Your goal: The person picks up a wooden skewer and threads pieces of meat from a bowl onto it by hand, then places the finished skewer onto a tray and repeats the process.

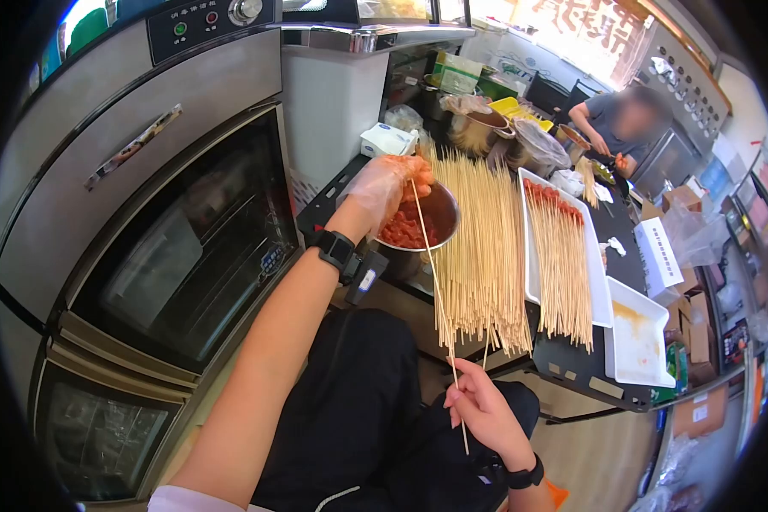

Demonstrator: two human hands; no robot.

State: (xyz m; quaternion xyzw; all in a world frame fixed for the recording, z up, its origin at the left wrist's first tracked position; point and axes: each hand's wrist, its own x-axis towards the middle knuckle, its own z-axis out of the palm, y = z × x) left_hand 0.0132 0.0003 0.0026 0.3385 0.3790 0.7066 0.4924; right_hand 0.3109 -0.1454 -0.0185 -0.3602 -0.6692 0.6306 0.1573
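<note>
My left hand, in a clear plastic glove, pinches a piece of red meat at the top of a long bamboo skewer, just above a steel bowl of red meat pieces. My right hand, bare, grips the lower end of the same skewer near my lap. The skewer runs slanted between the two hands. A big heap of bare bamboo skewers lies on the black table to the right of the bowl.
A white tray holds several skewers tipped with meat; a second white tray sits nearer. A large oven stands on the left. Another person works at the far end of the table. Boxes and bags crowd the right.
</note>
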